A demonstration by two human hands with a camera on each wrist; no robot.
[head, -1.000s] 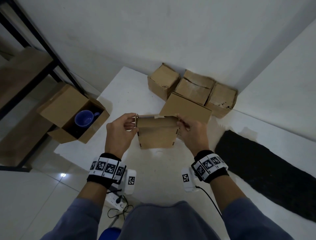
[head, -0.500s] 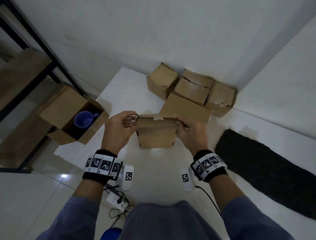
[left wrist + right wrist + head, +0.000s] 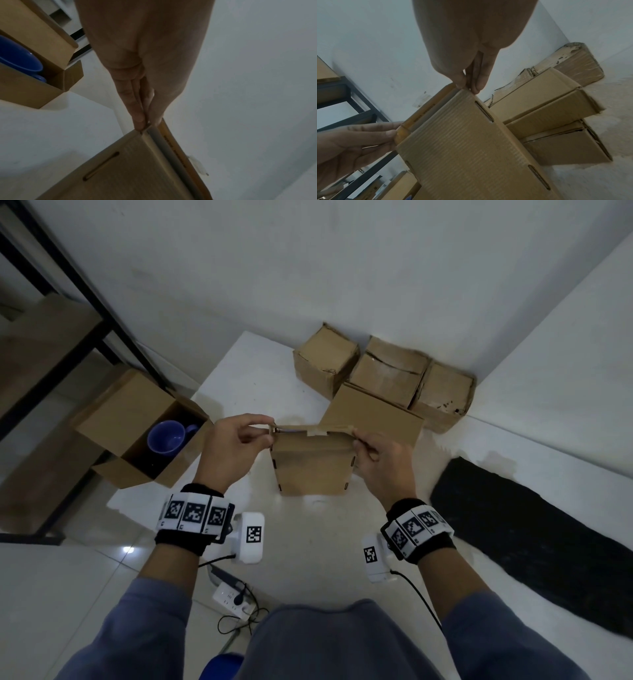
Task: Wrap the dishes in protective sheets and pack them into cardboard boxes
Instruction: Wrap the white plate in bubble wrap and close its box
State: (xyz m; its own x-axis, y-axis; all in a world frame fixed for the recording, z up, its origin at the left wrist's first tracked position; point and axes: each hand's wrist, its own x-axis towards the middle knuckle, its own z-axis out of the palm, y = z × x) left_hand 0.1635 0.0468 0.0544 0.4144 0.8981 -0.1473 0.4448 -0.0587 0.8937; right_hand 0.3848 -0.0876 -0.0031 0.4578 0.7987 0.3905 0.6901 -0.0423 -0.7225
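- Head view: the left hand [image 3: 233,446] and the right hand [image 3: 383,463] hold a small cardboard box [image 3: 313,465] upright between them, above the white tabletop [image 3: 239,378]. Each hand pinches one top corner of the box, thumb against fingertips, with the other fingers curled in. An open cardboard box [image 3: 113,422] with a blue mug [image 3: 168,434] inside sits to the left, at the tabletop's edge. Four closed cardboard boxes [image 3: 387,378] stand grouped beyond the held box, near the wall.
- Left wrist view: the fingers [image 3: 137,108] are pressed close against the thumb, gripping the box's upper corner; a thin pale edge shows inside the narrow opening along the top. What that edge belongs to is unclear.
- Right wrist view: the thumb and fingers [image 3: 479,81] close tightly on the other top corner of the corrugated wall, with slots visible down the box's side edge. The left hand's fingertips meet the opposite corner.
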